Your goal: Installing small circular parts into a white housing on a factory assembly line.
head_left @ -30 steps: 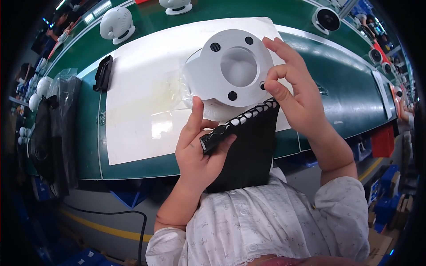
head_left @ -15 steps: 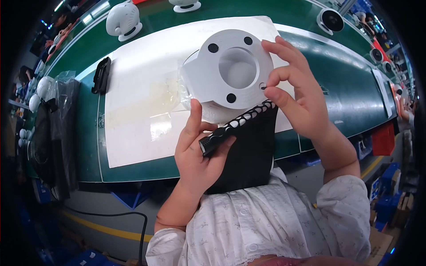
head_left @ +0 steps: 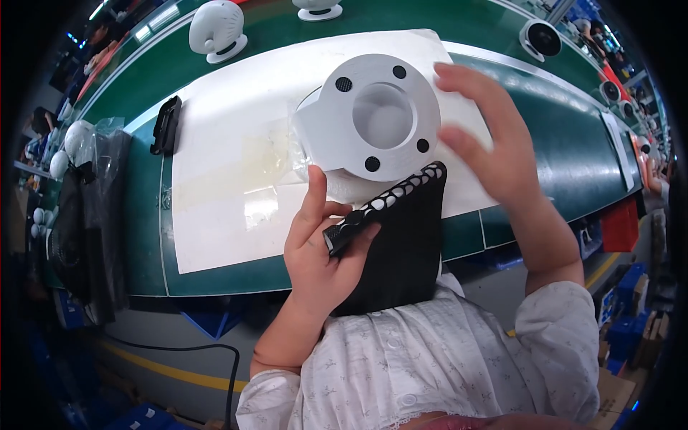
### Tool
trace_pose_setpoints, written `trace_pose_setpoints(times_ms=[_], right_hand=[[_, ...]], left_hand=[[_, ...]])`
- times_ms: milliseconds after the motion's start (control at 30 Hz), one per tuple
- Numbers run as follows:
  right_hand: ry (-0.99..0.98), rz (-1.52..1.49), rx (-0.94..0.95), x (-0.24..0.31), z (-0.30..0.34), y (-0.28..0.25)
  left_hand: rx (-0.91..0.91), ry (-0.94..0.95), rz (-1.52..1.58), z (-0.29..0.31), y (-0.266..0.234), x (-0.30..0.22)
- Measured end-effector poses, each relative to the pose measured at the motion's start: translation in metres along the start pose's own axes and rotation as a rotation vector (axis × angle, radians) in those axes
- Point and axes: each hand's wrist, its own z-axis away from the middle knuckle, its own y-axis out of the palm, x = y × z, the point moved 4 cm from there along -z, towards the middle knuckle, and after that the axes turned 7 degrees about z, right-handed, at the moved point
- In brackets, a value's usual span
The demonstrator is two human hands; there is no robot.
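A white round device base lies on the work mat with its ring-shaped underside facing up. Small round black pads sit in the spots around its central hole. My left hand grips a folded black sheet of round stick-on pads just below the base; white circles show along its bent edge, and the rest hangs toward my lap. Off the base's right side is my right hand, slightly blurred, with thumb and fingers apart and nothing visible between them.
The base rests on a white sheet over the green table. A black tray-like part lies at the left. White fan-like devices stand along the back, another dark-faced one at the back right. Clear plastic film lies beside the base.
My right hand has drawn back to the right from the base, its fingers spreading. A black pad now covers the lower-right spot. My left hand still holds the sheet.
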Motion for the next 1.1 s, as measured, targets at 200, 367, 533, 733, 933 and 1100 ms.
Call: trace_pose_setpoints(times_ms=[200,367,533,733,933,1100], right_hand=[[0.355,-0.625,0.402,-0.023,-0.048,0.031],[0.436,-0.74,0.126,-0.081,-0.079,0.017],[0.093,0.455,-0.254,-0.172,-0.117,0.036],[-0.086,0.948,-0.137,-0.261,-0.1,0.063],[0.353,0.904,0.451,-0.276,-0.098,0.072],[0.146,0.589,0.418,-0.218,-0.132,0.121]], left_hand=[[-0.044,0.054,0.081,0.002,-0.003,0.001],[-0.024,-0.108,0.144,0.011,-0.013,0.006],[0.049,-0.034,0.1,0.008,-0.011,0.004],[0.117,-0.055,0.086,0.005,-0.008,0.001],[0.208,-0.082,0.115,0.0,-0.01,0.001],[0.261,-0.087,0.098,-0.005,-0.008,0.002]])
